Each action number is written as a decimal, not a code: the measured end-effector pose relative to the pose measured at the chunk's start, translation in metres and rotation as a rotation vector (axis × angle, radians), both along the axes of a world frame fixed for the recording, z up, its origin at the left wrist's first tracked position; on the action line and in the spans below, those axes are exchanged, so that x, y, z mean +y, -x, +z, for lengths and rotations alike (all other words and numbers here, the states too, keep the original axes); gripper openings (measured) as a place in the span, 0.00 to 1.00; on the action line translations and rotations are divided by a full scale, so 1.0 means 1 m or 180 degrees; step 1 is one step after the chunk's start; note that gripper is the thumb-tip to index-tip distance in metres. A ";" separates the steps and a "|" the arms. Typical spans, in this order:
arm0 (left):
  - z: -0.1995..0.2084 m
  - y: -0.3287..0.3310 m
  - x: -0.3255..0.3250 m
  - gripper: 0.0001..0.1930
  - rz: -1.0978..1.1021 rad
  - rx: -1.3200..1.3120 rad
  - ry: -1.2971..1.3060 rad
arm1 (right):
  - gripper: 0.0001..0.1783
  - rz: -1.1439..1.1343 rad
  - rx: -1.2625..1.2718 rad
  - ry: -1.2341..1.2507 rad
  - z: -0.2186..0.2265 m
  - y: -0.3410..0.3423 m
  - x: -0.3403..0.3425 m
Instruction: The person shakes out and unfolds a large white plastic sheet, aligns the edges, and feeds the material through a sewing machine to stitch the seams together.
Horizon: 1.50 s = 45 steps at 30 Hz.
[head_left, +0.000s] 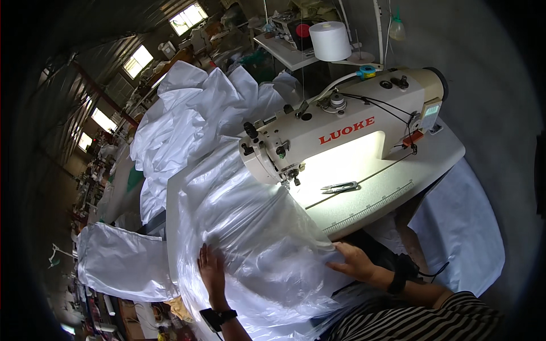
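A large sheet of clear, shiny plastic film (267, 227) lies crumpled over white fabric, spreading from under the sewing machine (347, 119) head down to my lap. My left hand (211, 270) rests on the film with its fingers stretched out, left of the middle. On the other side my right hand (355, 262) has the film's edge between thumb and fingers, by the front edge of the machine bed (364, 210). Folds in the film run toward the needle area, where its edge disappears under the presser foot. The lamp lights the bed brightly.
Thread snips (340, 187) lie on the bed. White fabric (193, 108) is heaped behind the machine, and another white piece (122, 261) hangs at the left. A white thread cone (330, 41) stands at the back. White cloth (463, 227) hangs at the right.
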<state>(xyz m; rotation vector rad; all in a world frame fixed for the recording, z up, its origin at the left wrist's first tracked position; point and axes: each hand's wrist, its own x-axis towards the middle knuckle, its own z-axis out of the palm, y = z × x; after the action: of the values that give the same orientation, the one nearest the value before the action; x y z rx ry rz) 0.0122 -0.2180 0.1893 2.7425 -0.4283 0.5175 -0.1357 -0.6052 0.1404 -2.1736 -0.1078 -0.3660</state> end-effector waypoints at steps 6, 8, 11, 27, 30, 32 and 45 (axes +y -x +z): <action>-0.007 0.011 -0.004 0.25 0.0161 0.0201 -0.0415 | 0.23 0.1415 0.2633 -0.2654 -0.015 0.043 -0.016; 0.015 0.010 -0.010 0.22 0.0329 0.0083 -0.0620 | 0.23 0.1172 0.3090 -0.2402 -0.018 0.057 -0.034; 0.044 0.034 -0.063 0.18 0.0052 -0.0107 0.0614 | 0.21 0.1118 0.2642 -0.1816 -0.023 0.065 -0.043; -0.015 0.187 -0.169 0.18 0.0341 0.1636 0.4600 | 0.19 0.0801 0.1902 -0.3124 0.047 0.041 -0.012; -0.020 0.195 -0.171 0.17 -0.0106 0.1769 0.3481 | 0.19 0.1265 0.2464 -0.3328 0.034 0.024 0.010; -0.028 0.197 -0.162 0.13 -0.0179 0.1560 0.2281 | 0.19 0.1438 0.2360 -0.3178 0.025 0.027 0.007; -0.150 0.319 -0.011 0.38 0.1444 0.2834 0.1276 | 0.32 -0.0375 0.0339 -0.0267 0.023 0.058 -0.038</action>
<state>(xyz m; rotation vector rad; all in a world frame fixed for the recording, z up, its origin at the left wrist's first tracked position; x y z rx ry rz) -0.3072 -0.2293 0.0394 2.3445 0.4686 -0.4898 -0.1937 -0.6436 0.1629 -2.1169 0.0939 -0.3151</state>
